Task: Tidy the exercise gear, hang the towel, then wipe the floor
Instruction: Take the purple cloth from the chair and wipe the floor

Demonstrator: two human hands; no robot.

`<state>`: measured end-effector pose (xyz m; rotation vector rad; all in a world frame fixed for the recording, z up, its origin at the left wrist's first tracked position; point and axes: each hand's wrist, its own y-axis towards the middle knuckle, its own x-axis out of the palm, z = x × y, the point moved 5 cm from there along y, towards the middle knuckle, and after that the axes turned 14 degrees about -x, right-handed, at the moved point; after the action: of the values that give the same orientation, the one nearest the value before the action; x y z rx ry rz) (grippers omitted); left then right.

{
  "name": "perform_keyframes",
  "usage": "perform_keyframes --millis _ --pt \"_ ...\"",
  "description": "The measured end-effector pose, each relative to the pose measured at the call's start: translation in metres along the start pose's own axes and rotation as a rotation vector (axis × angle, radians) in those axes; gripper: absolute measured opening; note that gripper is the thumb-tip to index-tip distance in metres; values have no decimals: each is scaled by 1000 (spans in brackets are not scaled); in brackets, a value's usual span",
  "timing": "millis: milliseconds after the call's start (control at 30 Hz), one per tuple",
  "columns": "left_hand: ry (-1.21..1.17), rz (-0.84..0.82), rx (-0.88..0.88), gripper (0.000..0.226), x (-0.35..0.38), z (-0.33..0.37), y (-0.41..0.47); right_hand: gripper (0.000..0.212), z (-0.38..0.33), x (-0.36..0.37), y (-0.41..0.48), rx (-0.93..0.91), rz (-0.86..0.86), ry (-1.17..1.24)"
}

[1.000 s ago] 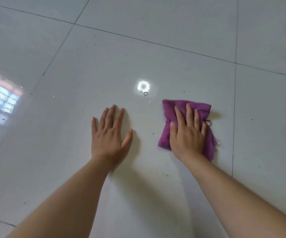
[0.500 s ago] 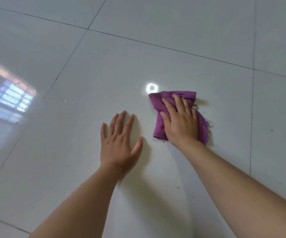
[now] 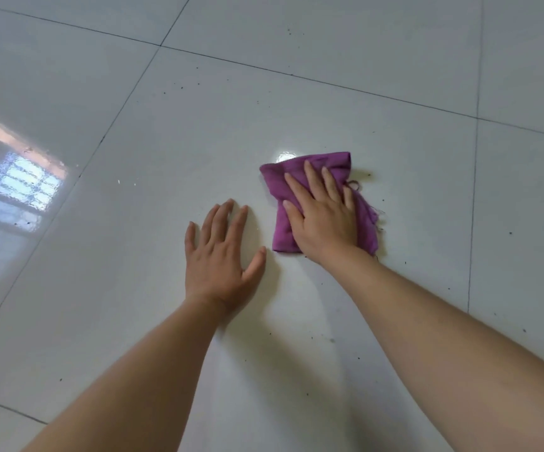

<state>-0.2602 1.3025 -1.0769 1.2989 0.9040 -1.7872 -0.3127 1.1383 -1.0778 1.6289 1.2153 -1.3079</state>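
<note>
Floor tiles [image 3: 133, 305], glossy and pale, fill the frame as a person leans over them with both bare forearms reaching in from the bottom edge, the wiping stage of the task apparently under way. Nearest, the left hand [image 3: 221, 256] lies flat and empty on the tile, fingers spread, seemingly bracing the body. Just beside it, slightly farther and to the right, the right hand [image 3: 324, 220] presses palm-down with fingers extended on a folded purple cloth [image 3: 280, 230], pinning rather than gripping it. The cloth's long axis runs away from the person, a frayed edge trailing threads on its right side; its middle is hidden under the palm, so how it is folded cannot be told. The right hand alone is in contact with it, so any stroke looks to be driven from that arm. Dark specks [image 3: 308, 337] dot the tile around and beyond the cloth, suggesting ground left to cover. Farther out, grout lines [image 3: 329, 84] cross, and a window's reflection [image 3: 26, 184] glares at left. No exercise gear or towel is visible.
</note>
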Motion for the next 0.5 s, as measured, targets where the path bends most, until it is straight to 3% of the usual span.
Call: perform_keyframes --millis 100,167,367,500 --pt "-3 6 4 70 1 -1 0 53 4 1 -36 -153 -27 -29" --pt "-14 8 -1 70 0 -1 0 55 10 1 -60 -158 -33 -31" --pt "-29 33 -33 73 -4 1 -6 51 -12 6 -41 214 15 20" --pt "-68 48 -87 68 -13 -31 -14 50 -46 14 -73 -32 61 -36"
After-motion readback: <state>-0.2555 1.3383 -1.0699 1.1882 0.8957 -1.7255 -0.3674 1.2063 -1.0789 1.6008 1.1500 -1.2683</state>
